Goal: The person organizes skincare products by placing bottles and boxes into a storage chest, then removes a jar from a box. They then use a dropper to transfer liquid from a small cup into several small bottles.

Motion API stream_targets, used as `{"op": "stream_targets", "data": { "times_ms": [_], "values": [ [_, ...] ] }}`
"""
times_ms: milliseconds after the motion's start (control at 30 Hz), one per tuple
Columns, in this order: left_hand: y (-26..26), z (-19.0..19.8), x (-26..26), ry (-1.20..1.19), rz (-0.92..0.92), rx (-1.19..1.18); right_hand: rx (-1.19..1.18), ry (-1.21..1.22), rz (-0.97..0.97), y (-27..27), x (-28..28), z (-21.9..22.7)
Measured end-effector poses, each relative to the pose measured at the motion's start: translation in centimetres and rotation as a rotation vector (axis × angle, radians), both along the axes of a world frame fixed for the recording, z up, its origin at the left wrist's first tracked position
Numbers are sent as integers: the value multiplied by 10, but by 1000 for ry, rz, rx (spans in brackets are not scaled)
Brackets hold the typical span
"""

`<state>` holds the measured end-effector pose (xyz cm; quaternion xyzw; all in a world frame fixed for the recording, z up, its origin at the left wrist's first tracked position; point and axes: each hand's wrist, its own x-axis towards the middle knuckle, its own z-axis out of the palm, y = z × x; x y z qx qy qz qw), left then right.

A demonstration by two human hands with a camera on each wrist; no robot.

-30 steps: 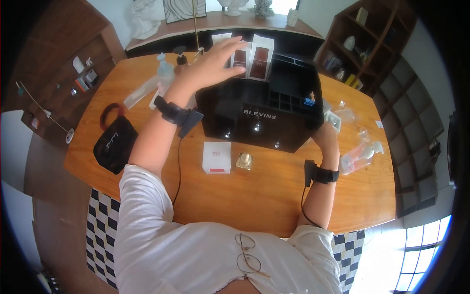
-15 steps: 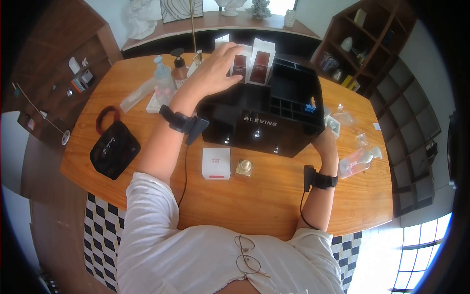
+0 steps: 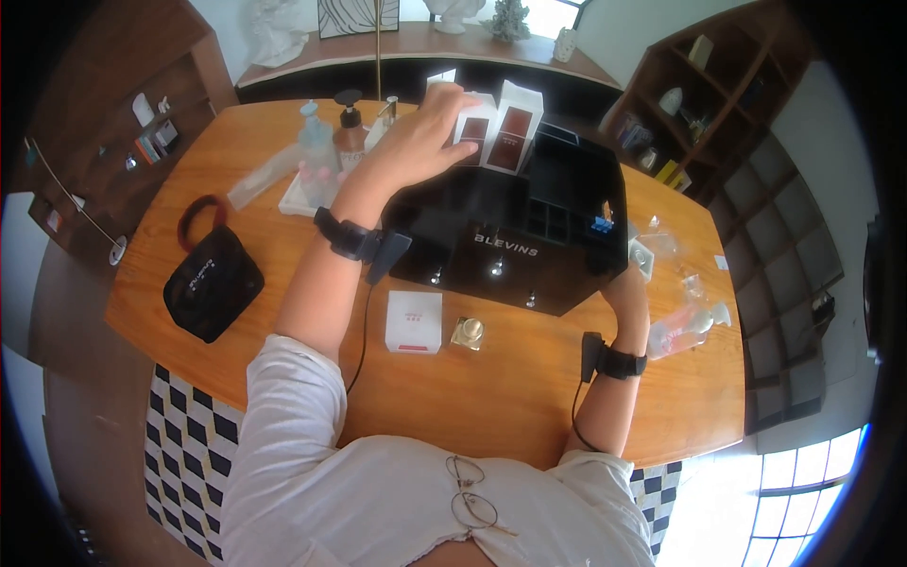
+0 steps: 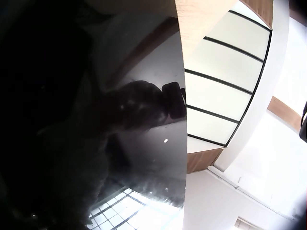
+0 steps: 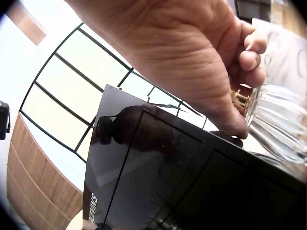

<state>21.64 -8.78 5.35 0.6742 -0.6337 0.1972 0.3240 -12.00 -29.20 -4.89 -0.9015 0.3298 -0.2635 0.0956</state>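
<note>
On top of the black organizer (image 3: 453, 203), lettered BLEVINS, my left hand (image 3: 416, 146) holds a white box (image 3: 475, 128) with a dark red panel, index finger at its top and thumb across its front. A similar white box (image 3: 513, 128) stands right beside it. Part of another white box (image 3: 441, 77) shows behind the hand. The left wrist view has mostly glossy black surface (image 4: 148, 62) and no fingers. Low at the organizer's right side, the curled fingers and thumb of my right hand (image 5: 192, 62) meet at the gold neck of a ribbed clear glass bottle (image 5: 278, 120).
Before the organizer are a white carton (image 3: 413, 321) and a small gold-capped jar (image 3: 469, 332). Pump bottles (image 3: 350, 132) stand at the left, with a black pouch (image 3: 214, 283) nearer. A pink pump bottle (image 3: 678, 331) lies at the right. A small blue figure (image 3: 603, 222) sits on the organizer.
My left hand's fingers, straighter a second ago, have bent down at the top of the white box. The right hand stays by the organizer's side. The head view has shifted slightly.
</note>
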Motion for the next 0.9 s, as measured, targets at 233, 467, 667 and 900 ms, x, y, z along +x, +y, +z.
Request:
{"op": "stream_targets", "data": {
  "times_ms": [233,467,667,900],
  "values": [
    [2,-1,-2,71,-31,-124,21,-17,-15,13,0,11],
    [6,0,-3,118,-26,-125,10,-108,28,11,0,9],
    [6,-4,-5,167,-39,-228,-8,-117,1,15,0,9],
    [10,-3,-3,293,-139,-204,-12,-100,12,6,-4,-1]
  ]
}}
